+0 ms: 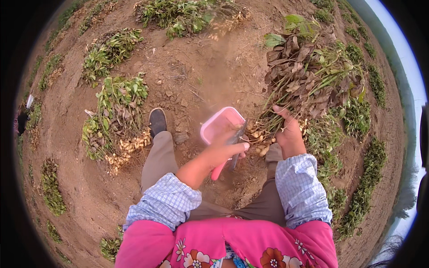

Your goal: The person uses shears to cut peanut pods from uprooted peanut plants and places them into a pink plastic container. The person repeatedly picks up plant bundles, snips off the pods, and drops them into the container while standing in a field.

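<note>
My right hand [292, 137] is closed around the stems of a large bunch of peanut plants [304, 85], with leaves fanning away from me, many brown and wilted. Pale pods [260, 139] hang from the root end, toward my left hand. My left hand [219, 152] grips a grey-bladed cutting tool [240, 133], which looks like shears. A pinkish-red handle [217, 171] shows below the fingers. The blades lie close beside the pods and roots; whether they are apart is blurred. Just beyond that hand sits a pink plastic tub [211, 130], its near part hidden by the hand.
Another pulled peanut bunch with pods [118, 120] lies left of my shoe [157, 122]. More bunches [183, 17] lie farther off on the brown soil [178, 71]. Green plants [364, 178] run along the right. Dust hangs beyond the tub.
</note>
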`<control>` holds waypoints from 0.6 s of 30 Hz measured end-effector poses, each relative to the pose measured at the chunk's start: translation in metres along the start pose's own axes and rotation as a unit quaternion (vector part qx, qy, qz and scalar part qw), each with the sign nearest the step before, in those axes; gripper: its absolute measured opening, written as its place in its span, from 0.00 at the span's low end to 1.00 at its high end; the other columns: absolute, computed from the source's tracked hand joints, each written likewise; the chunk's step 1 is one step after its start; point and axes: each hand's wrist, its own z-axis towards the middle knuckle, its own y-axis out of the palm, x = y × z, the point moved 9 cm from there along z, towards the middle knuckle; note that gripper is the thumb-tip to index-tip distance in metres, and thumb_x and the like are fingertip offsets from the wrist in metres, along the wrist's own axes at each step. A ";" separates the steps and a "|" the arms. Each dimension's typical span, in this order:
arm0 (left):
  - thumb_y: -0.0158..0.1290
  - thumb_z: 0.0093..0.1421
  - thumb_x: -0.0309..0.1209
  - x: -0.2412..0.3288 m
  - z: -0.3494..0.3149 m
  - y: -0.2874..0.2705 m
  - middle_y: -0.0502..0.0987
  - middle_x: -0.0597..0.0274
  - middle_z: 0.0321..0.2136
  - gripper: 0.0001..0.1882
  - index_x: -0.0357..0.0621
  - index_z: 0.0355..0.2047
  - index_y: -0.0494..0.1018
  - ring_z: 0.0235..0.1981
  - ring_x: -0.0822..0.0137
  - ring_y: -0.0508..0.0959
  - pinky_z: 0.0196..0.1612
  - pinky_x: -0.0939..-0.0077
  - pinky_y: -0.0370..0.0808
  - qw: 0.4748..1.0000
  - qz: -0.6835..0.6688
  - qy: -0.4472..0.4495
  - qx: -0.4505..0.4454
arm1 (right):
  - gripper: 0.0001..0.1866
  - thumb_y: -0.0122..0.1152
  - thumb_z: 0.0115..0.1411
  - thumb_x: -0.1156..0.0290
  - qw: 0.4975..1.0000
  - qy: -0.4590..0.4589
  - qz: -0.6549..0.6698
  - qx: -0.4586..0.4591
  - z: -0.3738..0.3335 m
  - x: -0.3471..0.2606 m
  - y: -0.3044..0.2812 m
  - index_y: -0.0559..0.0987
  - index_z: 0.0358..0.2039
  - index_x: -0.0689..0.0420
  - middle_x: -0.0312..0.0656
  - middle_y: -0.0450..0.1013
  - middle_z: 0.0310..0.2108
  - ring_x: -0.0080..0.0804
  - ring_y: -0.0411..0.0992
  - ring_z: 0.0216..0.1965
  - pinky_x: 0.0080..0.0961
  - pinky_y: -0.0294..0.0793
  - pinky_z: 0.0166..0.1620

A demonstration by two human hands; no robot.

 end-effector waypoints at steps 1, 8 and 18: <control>0.55 0.58 0.35 0.003 -0.002 0.001 0.73 0.61 0.33 0.19 0.38 0.46 0.68 0.32 0.70 0.76 0.39 0.75 0.75 1.000 0.003 -0.008 0.003 | 0.11 0.64 0.51 0.76 1.000 -0.004 0.007 0.003 0.001 -0.001 -0.002 0.76 0.36 0.58 0.39 0.76 0.32 0.35 0.75 0.33 0.33 0.77 0.40; 0.55 0.58 0.33 -0.006 -0.008 -0.004 0.74 0.59 0.32 0.16 0.37 0.43 0.69 0.31 0.68 0.77 0.35 0.71 0.78 0.998 -0.042 -0.034 0.042 | 0.10 0.63 0.52 0.78 0.998 -0.054 0.012 0.015 -0.006 0.001 0.002 0.77 0.37 0.58 0.40 0.76 0.34 0.34 0.75 0.36 0.32 0.77 0.40; 0.53 0.58 0.31 -0.020 0.005 -0.011 0.72 0.60 0.24 0.12 0.34 0.37 0.68 0.19 0.70 0.75 0.23 0.71 0.77 0.991 0.032 -0.077 0.107 | 0.17 0.66 0.50 0.80 0.985 -0.142 -0.074 0.067 -0.013 0.000 -0.001 0.76 0.42 0.59 0.37 0.76 0.37 0.31 0.74 0.40 0.30 0.74 0.44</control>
